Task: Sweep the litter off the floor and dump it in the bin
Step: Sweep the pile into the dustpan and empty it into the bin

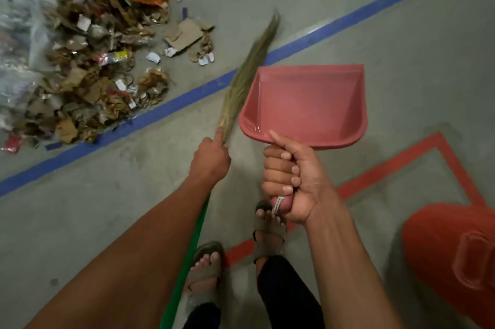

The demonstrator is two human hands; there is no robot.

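Two tools are in my grip and nothing is swept yet; my right hand (290, 181) has its fingers curled tight round the handle of the pink dustpan (305, 106), thumb laid up along the neck, the pan held off the floor with its mouth pointing away from me and nothing in it; my left hand (211, 160) is wrapped round the broom (249, 68) where the green stick meets the bristles, forefinger stretched along the binding; the bristle tips blur out ahead of that finger, over the blue tape line (171, 107); beyond the line, ahead and to the left of my left hand, lies the litter (88, 60), a heap of torn cardboard, wrappers and plastic; the orange bin (455, 259) stands behind and to the right of my right wrist; I judge this the approach; next the pan must go down at the heap's near edge and the broom draw scraps into it.
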